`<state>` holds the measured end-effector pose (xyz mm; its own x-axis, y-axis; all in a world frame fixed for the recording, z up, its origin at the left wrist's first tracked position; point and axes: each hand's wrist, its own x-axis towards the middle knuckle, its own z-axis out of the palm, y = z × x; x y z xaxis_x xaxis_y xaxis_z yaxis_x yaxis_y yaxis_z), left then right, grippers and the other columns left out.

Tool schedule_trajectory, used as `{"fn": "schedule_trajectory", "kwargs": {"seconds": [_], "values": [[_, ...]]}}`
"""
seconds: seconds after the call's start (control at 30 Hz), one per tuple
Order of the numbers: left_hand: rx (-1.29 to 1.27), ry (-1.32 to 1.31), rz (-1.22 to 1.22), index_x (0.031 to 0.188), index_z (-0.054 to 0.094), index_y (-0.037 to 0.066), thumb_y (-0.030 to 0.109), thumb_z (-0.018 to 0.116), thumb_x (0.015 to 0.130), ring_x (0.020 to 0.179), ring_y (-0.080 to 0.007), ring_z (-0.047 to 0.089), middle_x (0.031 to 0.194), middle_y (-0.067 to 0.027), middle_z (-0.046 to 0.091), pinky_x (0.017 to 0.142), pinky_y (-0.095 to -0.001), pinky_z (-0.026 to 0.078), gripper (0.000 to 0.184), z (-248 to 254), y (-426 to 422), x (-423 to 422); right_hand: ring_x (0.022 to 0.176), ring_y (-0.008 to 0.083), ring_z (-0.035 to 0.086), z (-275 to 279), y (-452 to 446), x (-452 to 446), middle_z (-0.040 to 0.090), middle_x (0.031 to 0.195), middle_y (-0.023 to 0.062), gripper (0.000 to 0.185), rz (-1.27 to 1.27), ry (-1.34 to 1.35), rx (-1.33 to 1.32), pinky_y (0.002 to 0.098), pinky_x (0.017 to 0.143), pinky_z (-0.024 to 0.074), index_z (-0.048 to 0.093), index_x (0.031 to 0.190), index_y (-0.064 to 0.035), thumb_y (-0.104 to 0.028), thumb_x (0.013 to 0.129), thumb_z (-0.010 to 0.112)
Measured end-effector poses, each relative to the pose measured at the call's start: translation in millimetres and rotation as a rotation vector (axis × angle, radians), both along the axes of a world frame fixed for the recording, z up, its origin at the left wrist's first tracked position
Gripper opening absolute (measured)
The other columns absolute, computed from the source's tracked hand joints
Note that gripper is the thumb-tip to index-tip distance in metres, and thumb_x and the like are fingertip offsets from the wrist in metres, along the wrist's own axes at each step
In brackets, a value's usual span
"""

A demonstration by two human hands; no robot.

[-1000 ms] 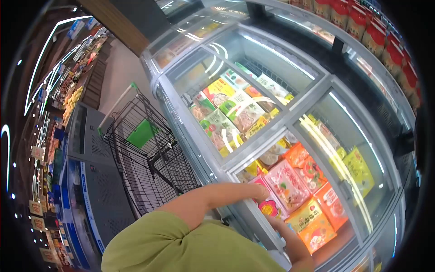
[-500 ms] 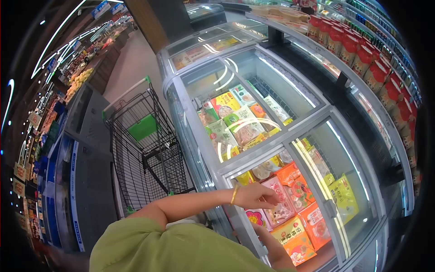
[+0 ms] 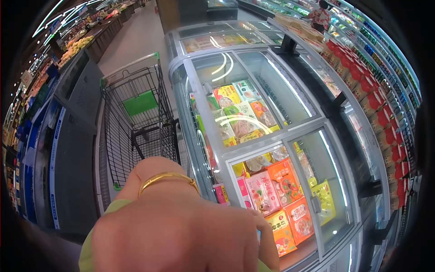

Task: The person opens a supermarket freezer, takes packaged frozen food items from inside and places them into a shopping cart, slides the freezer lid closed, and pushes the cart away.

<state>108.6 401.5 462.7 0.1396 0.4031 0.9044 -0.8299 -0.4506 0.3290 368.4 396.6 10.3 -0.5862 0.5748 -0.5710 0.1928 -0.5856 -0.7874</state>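
Very close to the camera, the back of my left hand (image 3: 181,235) fills the lower middle of the view, a gold bangle (image 3: 167,177) round its wrist. Its fingers are out of sight. Partly covered by it, my right hand (image 3: 268,238) is at the near side of a chest freezer's open section; whether it touches the frame (image 3: 234,181) I cannot tell. Beside it in the freezer lie a pink packet (image 3: 263,192), an orange packet (image 3: 286,181), a second orange packet (image 3: 300,220) and a yellow-and-orange packet (image 3: 281,233) of frozen food.
A wire shopping cart (image 3: 131,118) with a green panel stands left of the freezer. Sliding glass lids cover other sections; a green bag (image 3: 324,201) lies under one. Red-topped packages (image 3: 362,81) line a shelf on the right. A person (image 3: 318,16) is at the far right.
My left hand has left its place over the pink packet and come up close to the camera. My right hand stays near the freezer's near side. The view has shifted.
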Motion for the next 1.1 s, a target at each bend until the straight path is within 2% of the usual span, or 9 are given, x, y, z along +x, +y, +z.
{"fn": "schedule_trajectory", "kwargs": {"seconds": [0.33, 0.4, 0.47, 0.6, 0.7, 0.77, 0.83, 0.93, 1.1], "values": [[0.517, 0.054, -0.184, 0.053, 0.046, 0.01, 0.009, 0.055, 0.089, 0.051, -0.0092, 0.043, 0.058, -0.0012, 0.047, 0.042, -0.0197, 0.027, 0.036, 34, -7, -66, 0.087, 0.0139, 0.057, 58, -4, -18, 0.064, 0.093, 0.0045, 0.039, -0.136, -0.381, 0.015, 0.0287, 0.08, 0.0449, 0.061, 0.113, 0.0008, -0.032, 0.094, 0.05], [0.613, 0.053, -0.18, 0.054, 0.047, 0.01, 0.009, 0.055, 0.088, 0.051, -0.0093, 0.043, 0.059, -0.0014, 0.047, 0.042, -0.0198, 0.027, 0.036, 30, -24, -77, 0.086, 0.0158, 0.058, 69, -3, -37, 0.064, 0.092, 0.0061, 0.038, -0.159, -0.384, 0.366, 0.0308, 0.079, 0.045, 0.062, 0.109, 0.0013, -0.032, 0.094, 0.05], [0.256, -0.117, 0.265, 0.055, 0.048, 0.009, 0.005, 0.056, 0.087, 0.054, -0.0115, 0.044, 0.06, -0.0001, 0.048, 0.042, -0.0202, 0.027, 0.034, 11, -60, -81, 0.088, 0.0232, 0.061, 59, 1, -58, 0.066, 0.093, 0.0129, 0.041, -0.198, -0.436, 0.502, 0.035, 0.079, 0.0447, 0.061, 0.104, 0.0033, -0.034, 0.095, 0.046], [0.457, 0.408, 0.525, 0.062, 0.057, 0.01, 0.016, 0.067, 0.082, 0.05, -0.0184, 0.051, 0.059, -0.0042, 0.05, 0.041, -0.0303, 0.035, 0.023, -28, -13, -130, 0.088, 0.0384, 0.059, 43, 4, -82, 0.061, 0.089, 0.0266, 0.046, -0.363, -0.544, 0.703, 0.0415, 0.078, 0.044, 0.06, 0.097, 0.0037, -0.037, 0.096, 0.038], [-0.009, 0.92, 1.105, 0.083, 0.065, 0.005, 0.017, 0.073, 0.075, 0.062, -0.0221, 0.061, 0.072, -0.0055, 0.064, 0.053, -0.0285, 0.047, 0.016, -126, 18, -160, 0.085, 0.0417, 0.059, 73, 8, -111, 0.062, 0.087, 0.0254, 0.046, -0.345, -0.804, 0.802, 0.0455, 0.076, 0.0447, 0.062, 0.094, 0.0008, -0.038, 0.096, 0.037], [-0.046, 1.607, 1.443, 0.117, 0.055, 0.007, 0.024, 0.07, 0.079, 0.099, -0.027, 0.059, 0.111, -0.0125, 0.06, 0.084, -0.0359, 0.048, 0.044, -233, 11, -202, 0.086, 0.0412, 0.06, 60, 13, -111, 0.063, 0.088, 0.0246, 0.047, -0.328, -0.873, 0.803, 0.0466, 0.076, 0.0455, 0.063, 0.096, -0.0012, -0.039, 0.096, 0.036], [-0.55, 2.376, 1.15, 0.139, 0.032, 0.002, 0.048, 0.069, 0.074, 0.125, -0.0367, 0.042, 0.137, -0.022, 0.04, 0.102, -0.0444, 0.036, 0.087, -322, -30, -241, 0.084, 0.0402, 0.062, 66, 8, -120, 0.064, 0.086, 0.0232, 0.047, -0.374, -0.927, 0.836, 0.0486, 0.074, 0.0471, 0.064, 0.095, -0.0031, -0.04, 0.096, 0.035], [-0.812, 2.348, 0.846, 0.137, 0.029, -0.005, 0.055, 0.072, 0.068, 0.12, -0.0374, 0.047, 0.134, -0.0259, 0.042, 0.099, -0.0428, 0.039, 0.101, -428, -106, -296, 0.082, 0.0415, 0.062, 77, 5, -119, 0.064, 0.088, 0.0235, 0.049, -0.336, -0.96, 0.71, 0.0496, 0.076, 0.0474, 0.064, 0.097, -0.0045, -0.043, 0.096, 0.033], [-0.754, 2.223, 1.167, 0.128, 0.047, -0.002, 0.048, 0.073, 0.068, 0.111, -0.0357, 0.054, 0.121, -0.0218, 0.056, 0.094, -0.041, 0.044, 0.082, -478, -150, -328, 0.087, 0.0389, 0.062, 69, 7, -118, 0.066, 0.092, 0.0214, 0.057, -0.332, -0.983, 0.675, 0.0477, 0.08, 0.0481, 0.067, 0.094, -0.0053, -0.048, 0.095, 0.03]]}}
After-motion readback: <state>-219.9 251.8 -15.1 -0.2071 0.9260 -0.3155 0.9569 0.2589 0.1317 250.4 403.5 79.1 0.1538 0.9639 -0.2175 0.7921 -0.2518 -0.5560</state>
